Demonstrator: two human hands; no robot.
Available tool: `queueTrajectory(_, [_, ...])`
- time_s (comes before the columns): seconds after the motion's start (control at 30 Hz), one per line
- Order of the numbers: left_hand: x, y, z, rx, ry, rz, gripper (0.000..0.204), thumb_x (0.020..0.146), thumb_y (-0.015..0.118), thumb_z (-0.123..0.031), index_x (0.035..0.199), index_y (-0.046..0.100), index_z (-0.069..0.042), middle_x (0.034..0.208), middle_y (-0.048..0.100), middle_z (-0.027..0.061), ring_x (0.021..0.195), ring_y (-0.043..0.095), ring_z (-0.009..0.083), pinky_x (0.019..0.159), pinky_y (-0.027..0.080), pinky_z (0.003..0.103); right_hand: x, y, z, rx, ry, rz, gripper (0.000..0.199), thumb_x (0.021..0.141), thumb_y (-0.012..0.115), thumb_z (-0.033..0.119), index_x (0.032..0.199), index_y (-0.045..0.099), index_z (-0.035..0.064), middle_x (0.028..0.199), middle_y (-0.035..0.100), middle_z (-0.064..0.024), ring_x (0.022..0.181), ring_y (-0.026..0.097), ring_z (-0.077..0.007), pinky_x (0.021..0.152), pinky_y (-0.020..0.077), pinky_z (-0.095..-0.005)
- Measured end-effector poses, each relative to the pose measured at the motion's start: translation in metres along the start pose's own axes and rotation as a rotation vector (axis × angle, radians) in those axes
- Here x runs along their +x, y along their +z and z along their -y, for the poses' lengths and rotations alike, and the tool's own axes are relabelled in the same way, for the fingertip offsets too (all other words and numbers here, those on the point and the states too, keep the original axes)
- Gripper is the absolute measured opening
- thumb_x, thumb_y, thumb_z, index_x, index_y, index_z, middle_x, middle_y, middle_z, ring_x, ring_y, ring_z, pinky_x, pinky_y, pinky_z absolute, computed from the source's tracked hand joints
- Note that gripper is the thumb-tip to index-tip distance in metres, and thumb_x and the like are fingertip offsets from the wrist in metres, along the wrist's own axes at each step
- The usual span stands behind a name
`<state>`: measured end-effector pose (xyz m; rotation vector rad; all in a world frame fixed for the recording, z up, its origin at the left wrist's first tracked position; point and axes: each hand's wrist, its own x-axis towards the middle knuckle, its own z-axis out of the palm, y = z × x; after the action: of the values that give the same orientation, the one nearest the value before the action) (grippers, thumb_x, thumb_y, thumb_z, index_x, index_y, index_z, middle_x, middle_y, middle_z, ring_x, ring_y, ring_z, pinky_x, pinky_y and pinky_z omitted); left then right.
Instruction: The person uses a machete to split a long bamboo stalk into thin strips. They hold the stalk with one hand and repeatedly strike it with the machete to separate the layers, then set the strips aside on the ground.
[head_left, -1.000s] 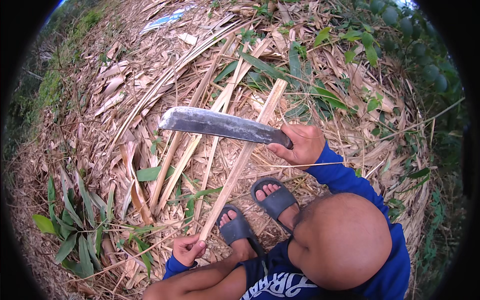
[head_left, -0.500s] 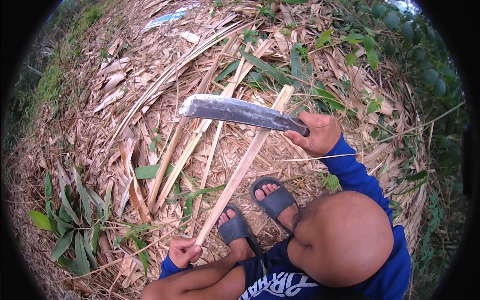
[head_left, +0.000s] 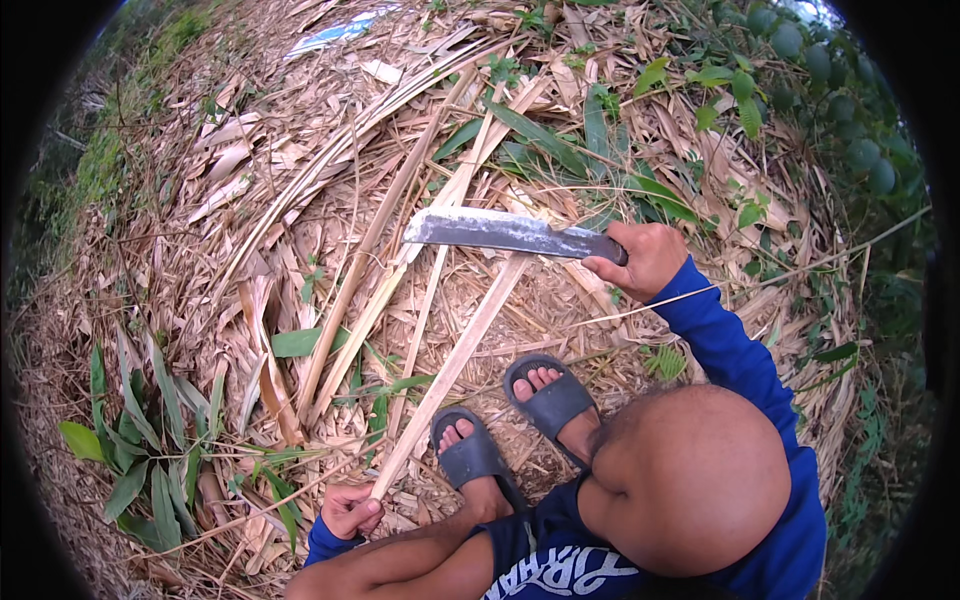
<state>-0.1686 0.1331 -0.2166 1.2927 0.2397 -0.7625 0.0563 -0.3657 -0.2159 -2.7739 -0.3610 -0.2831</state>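
Note:
My right hand (head_left: 645,258) is closed around the dark handle of a machete (head_left: 510,234), whose broad blade points left and has a pale, worn upper edge and tip. Beneath the blade lies the far part of a long, pale split-bamboo strip (head_left: 455,368), slanting toward me. Whether blade and strip touch, I cannot tell. At the lower left, my left hand (head_left: 350,510) pinches the strip's near end between thumb and fingers, beside my bent leg. The strip's far end is mostly hidden by the blade.
Dry husks and leaves (head_left: 240,190) litter the ground. Several long bamboo pieces (head_left: 375,235) lie left of the blade. My sandalled feet (head_left: 475,455) are close to the strip. A leafy plant (head_left: 150,450) grows at left; a thin stem (head_left: 800,272) crosses near my right arm.
The machete has shifted right and slightly toward me with my right hand. My left hand and the strip have slid a little left and nearer, and the strip's far end no longer shows plainly beyond the blade.

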Motion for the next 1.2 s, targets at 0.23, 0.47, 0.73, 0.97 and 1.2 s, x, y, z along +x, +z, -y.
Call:
queueTrajectory(0.23, [-0.037,-0.031,0.023,0.03,0.085,-0.157,0.02,0.095,0.059,-0.011,0.091,0.063,0.008,0.057,0.053,0.0069,0.041,0.038,0.0082,0.038,0.025,0.024,0.005,-0.01,-0.1,0.284,0.42,-0.275,0.061,0.095,0.053,0.055,0.071,0.062,-0.0006,0.047,0.047,-0.0065,0.043,0.049,-0.0168,0.044,0.0364,-0.0357])
queueTrajectory(0.47, [-0.003,-0.015,0.006,0.11,0.001,-0.117,0.018,0.095,0.058,-0.005,0.086,0.065,0.009,0.064,0.057,0.0058,0.047,0.041,0.0059,0.043,0.029,0.022,-0.003,0.005,0.017,1.31,0.507,0.057,0.06,0.098,0.045,0.057,0.076,0.057,0.0022,0.044,0.042,0.0007,0.033,0.039,-0.0068,0.032,0.0302,-0.0211])
queueTrajectory(0.73, [0.037,0.027,-0.005,0.191,0.107,-0.141,0.019,0.094,0.059,-0.009,0.091,0.067,0.008,0.064,0.061,0.0062,0.048,0.046,0.005,0.042,0.033,0.021,-0.021,0.001,0.072,0.391,-0.037,-0.081,0.05,0.086,0.065,0.055,0.071,0.058,0.0074,0.055,0.058,-0.0119,0.051,0.062,-0.0307,0.046,0.0476,-0.0414])
queueTrajectory(0.97, [0.034,0.036,-0.003,0.346,0.201,-0.106,0.02,0.092,0.062,-0.006,0.105,0.069,0.008,0.062,0.059,0.0034,0.053,0.047,0.006,0.048,0.037,0.022,-0.012,0.008,0.065,0.305,0.013,-0.14,0.053,0.084,0.064,0.059,0.069,0.057,0.0088,0.056,0.06,-0.012,0.05,0.062,-0.0316,0.046,0.0483,-0.0418])
queueTrajectory(1.2, [0.028,0.035,0.007,0.47,0.303,-0.176,0.017,0.09,0.063,-0.005,0.1,0.07,0.008,0.06,0.059,0.0033,0.051,0.05,0.0071,0.048,0.039,0.022,-0.013,-0.01,0.074,0.251,-0.093,-0.098,0.053,0.084,0.064,0.059,0.07,0.058,0.0085,0.056,0.059,-0.0108,0.051,0.063,-0.0296,0.047,0.0488,-0.0413])
